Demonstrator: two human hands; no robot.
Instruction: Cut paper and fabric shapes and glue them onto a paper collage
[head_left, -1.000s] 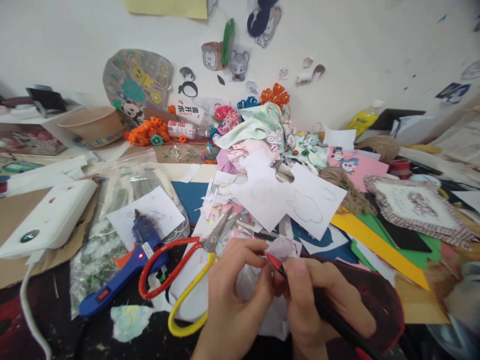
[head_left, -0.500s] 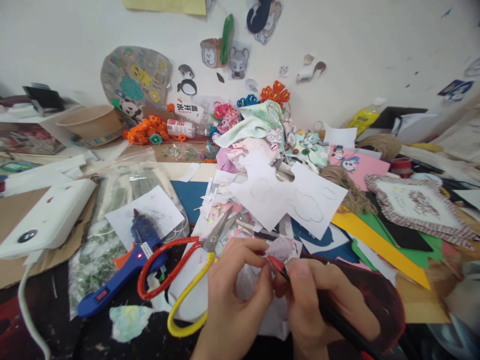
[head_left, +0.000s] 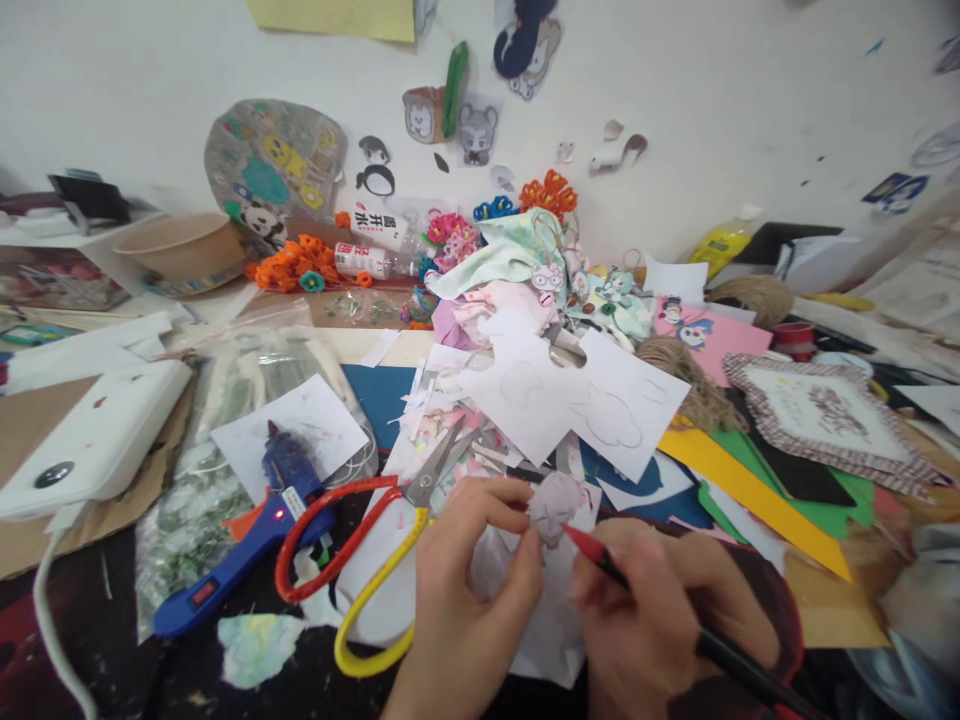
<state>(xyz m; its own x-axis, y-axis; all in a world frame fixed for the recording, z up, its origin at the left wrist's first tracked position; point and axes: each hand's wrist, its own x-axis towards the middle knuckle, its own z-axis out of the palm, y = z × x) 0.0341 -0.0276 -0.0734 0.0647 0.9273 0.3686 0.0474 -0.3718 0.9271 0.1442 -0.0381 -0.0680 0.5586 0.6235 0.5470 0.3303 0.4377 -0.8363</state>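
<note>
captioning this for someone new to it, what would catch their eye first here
Probably the scissors with red and yellow handles, just left of the left hand, and the blue hot-glue gun beside them. Next, the red-tipped pen in the right hand, pointing toward the small pale cut-out between the hands. Farther back, orange craft flowers cluster left of centre.

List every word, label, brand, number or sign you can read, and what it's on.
"开" and "水": upper bottle; third large character unclear.
Red-and-white label, lower bottle: too blurred.
White sticker, glue gun: too small.
Dark marks, checked-edge panel: too blurred to tell whether they are writing.
Round display, white device: nothing legible.
Pen: no lettering I can make out.
No brand or number can be read.
</note>
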